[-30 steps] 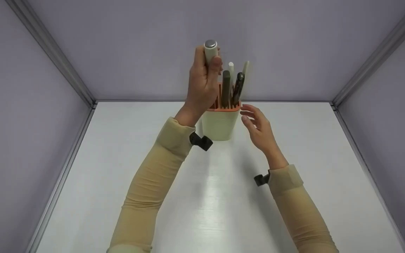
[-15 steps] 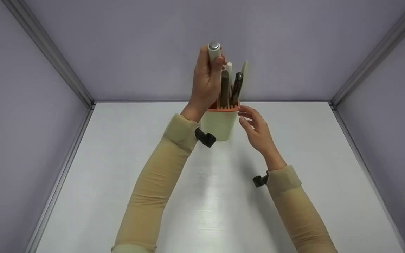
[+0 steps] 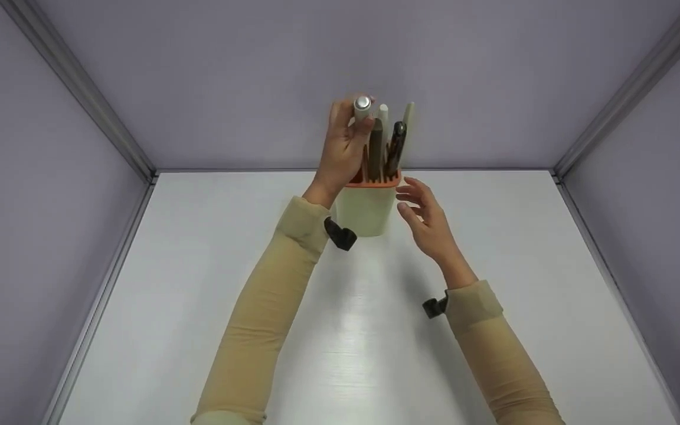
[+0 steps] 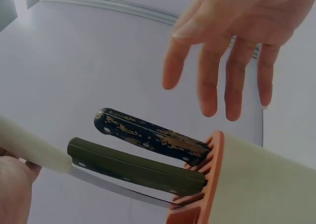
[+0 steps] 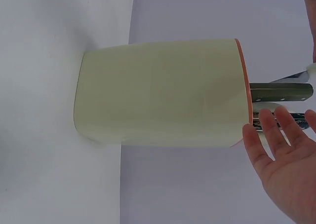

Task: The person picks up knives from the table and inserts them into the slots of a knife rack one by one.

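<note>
My left hand (image 3: pixel 343 144) grips the pale handle of a knife (image 3: pixel 362 107) above the left side of a cream knife block (image 3: pixel 365 211) with an orange slotted top (image 4: pixel 217 169). In the left wrist view, the blade (image 4: pixel 116 188) runs from the handle (image 4: pixel 37 147) into a slot; its tip is hidden. Beside it a green-handled knife (image 4: pixel 138 168) and a worn dark-handled knife (image 4: pixel 148 135) stand in other slots. My right hand (image 3: pixel 428 224), fingers spread and gently bent, hovers by the block's right rim; whether it touches is unclear.
Two white-handled pieces, one thin (image 3: pixel 409 121) and one rounder (image 3: pixel 383 112), rise at the back of the block. Underneath is a white table (image 3: pixel 228 265). A grey back wall (image 3: pixel 245 88) stands close behind, with side walls left and right.
My left hand has come down and slightly right with the knife, whose blade is now lower at the block. The right hand has hardly moved.
</note>
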A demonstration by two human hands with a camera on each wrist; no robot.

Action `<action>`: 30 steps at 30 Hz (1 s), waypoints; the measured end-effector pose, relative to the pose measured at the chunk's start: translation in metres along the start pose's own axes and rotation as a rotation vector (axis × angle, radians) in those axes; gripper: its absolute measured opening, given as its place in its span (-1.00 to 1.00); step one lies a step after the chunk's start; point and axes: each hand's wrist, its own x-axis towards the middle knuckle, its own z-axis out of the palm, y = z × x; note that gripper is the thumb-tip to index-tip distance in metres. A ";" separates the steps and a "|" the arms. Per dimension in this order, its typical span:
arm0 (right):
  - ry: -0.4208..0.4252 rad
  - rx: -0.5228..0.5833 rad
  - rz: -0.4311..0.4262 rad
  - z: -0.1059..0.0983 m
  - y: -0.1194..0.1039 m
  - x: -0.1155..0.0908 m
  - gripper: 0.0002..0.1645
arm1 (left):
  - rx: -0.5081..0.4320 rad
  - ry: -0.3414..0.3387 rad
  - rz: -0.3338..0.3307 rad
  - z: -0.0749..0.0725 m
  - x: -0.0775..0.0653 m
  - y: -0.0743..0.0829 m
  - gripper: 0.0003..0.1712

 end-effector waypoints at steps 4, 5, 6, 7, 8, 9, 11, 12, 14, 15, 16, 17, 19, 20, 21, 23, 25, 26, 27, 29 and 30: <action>0.004 -0.002 0.003 0.000 0.002 -0.001 -0.38 | 0.038 0.016 -0.042 -0.003 -0.006 -0.012 -0.63; 0.005 -0.002 0.005 0.000 0.003 -0.002 -0.37 | 0.056 0.019 -0.059 -0.003 -0.008 -0.014 -0.62; 0.004 0.001 0.008 0.000 0.003 -0.002 -0.36 | 0.080 0.021 -0.075 -0.004 -0.009 -0.017 -0.62; 0.004 0.000 0.011 0.000 0.004 -0.003 -0.36 | 0.105 0.022 -0.091 -0.004 -0.010 -0.019 -0.61; 0.002 0.000 0.013 0.000 0.004 -0.003 -0.35 | 0.129 0.021 -0.109 -0.005 -0.012 -0.021 -0.60; 0.000 -0.001 0.017 0.000 0.005 -0.003 -0.35 | 0.150 0.020 -0.126 -0.005 -0.013 -0.024 -0.60; -0.004 0.000 0.022 0.000 0.005 -0.004 -0.35 | 0.190 0.021 -0.155 -0.005 -0.015 -0.028 -0.58; -0.006 -0.002 0.025 0.000 0.006 -0.004 -0.35 | 0.205 0.021 -0.166 -0.006 -0.016 -0.029 -0.58; -0.007 -0.006 0.032 0.001 0.007 -0.004 -0.35 | 0.227 0.023 -0.187 -0.005 -0.016 -0.033 -0.57; -0.007 -0.009 0.036 0.001 0.008 -0.004 -0.35 | 0.234 0.024 -0.193 -0.005 -0.016 -0.034 -0.57; -0.006 -0.012 0.039 0.001 0.008 -0.004 -0.35 | 0.244 0.023 -0.200 -0.005 -0.016 -0.035 -0.57; -0.005 -0.015 0.044 0.001 0.009 -0.005 -0.35 | 0.251 0.022 -0.207 -0.005 -0.016 -0.036 -0.57; -0.002 -0.019 0.052 0.001 0.011 -0.005 -0.35 | 0.271 0.019 -0.220 -0.004 -0.015 -0.039 -0.58; 0.000 -0.021 0.054 0.001 0.011 -0.005 -0.35 | 0.280 0.019 -0.227 -0.004 -0.015 -0.040 -0.58; 0.001 -0.023 0.057 0.001 0.012 -0.005 -0.35 | 0.287 0.021 -0.237 -0.004 -0.014 -0.042 -0.57; 0.003 -0.024 0.060 0.002 0.013 -0.005 -0.35 | 0.297 0.025 -0.254 -0.003 -0.014 -0.044 -0.57; 0.002 -0.026 0.061 0.002 0.015 -0.005 -0.35 | 0.300 0.028 -0.267 -0.003 -0.013 -0.045 -0.55; 0.001 -0.024 0.061 0.003 0.015 -0.005 -0.35 | 0.300 0.027 -0.274 -0.003 -0.013 -0.045 -0.53; 0.001 -0.024 0.061 0.003 0.016 -0.005 -0.35 | 0.299 0.024 -0.280 -0.003 -0.013 -0.046 -0.52; 0.001 -0.027 0.065 0.004 0.017 -0.005 -0.35 | 0.295 0.016 -0.295 -0.002 -0.013 -0.046 -0.51; 0.003 -0.028 0.068 0.004 0.017 -0.005 -0.35 | 0.290 0.011 -0.300 -0.002 -0.013 -0.047 -0.50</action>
